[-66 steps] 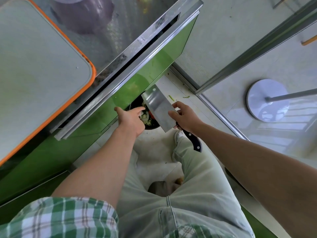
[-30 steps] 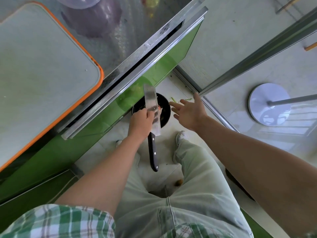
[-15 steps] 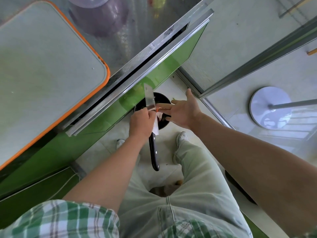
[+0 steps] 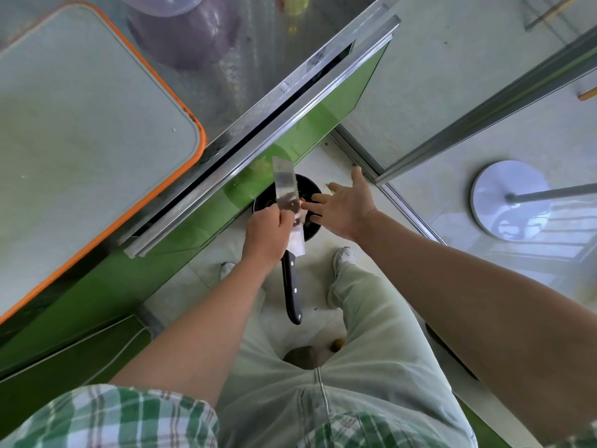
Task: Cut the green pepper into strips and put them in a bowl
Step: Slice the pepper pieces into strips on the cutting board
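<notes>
A steel cleaver [image 4: 285,189] with a black handle [image 4: 292,289] hangs over a black round bin [image 4: 308,185] on the floor beside the green cabinet. My left hand [image 4: 263,234] grips the blade near its heel, handle pointing back at me. The straight fingers of my right hand [image 4: 347,205] touch the blade's right face just above the bin. Small scraps lie in the bin, mostly hidden by the blade and hands. No green pepper strips show.
An orange-rimmed cutting board [image 4: 84,130] lies on the steel counter [image 4: 255,69] at the left, with a clear purple-tinted bowl [image 4: 161,3] behind it. A sliding-door track [image 4: 407,208] and a round white stand base [image 4: 510,198] are at the right. My shoes [image 4: 345,257] stand near the bin.
The cleaver passed from my right hand to my left, which now holds it by the blade. My right hand opened and moved in until its fingers reached the blade over the bin.
</notes>
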Tool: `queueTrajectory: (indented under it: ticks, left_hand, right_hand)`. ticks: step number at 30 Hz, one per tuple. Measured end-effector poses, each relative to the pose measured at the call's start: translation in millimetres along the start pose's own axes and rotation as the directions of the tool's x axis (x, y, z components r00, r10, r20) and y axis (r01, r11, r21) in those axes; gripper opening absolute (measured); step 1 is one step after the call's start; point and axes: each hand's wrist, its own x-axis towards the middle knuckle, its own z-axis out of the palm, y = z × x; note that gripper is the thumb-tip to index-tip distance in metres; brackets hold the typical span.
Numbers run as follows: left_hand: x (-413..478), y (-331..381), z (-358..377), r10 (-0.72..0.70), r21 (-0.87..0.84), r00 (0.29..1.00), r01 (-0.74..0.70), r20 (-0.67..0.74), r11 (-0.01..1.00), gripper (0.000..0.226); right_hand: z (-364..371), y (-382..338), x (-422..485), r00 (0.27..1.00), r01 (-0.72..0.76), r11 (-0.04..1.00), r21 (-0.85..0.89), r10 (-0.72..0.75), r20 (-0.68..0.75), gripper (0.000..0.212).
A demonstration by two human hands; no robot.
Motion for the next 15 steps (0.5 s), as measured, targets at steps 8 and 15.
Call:
queueTrajectory:
  ticks: [8,15]
  left_hand:
    - [-4.7,5.1,2.4,0.058,-0.136,0.998,-0.055,0.022,0.989,0.040]
    - [3.1,9.4,-1.7,-0.011,-0.067,0.999,0.008,-0.043,0.998,0.039]
  right_hand:
    - [5.6,1.3,1.1,0.999,-0.021,0.998,0.058,0.024,-0.040,0.080]
    - [2.4,0.6,-5.6,1.000,0.011,0.996,0.083,-0.008,-0.027,0.078]
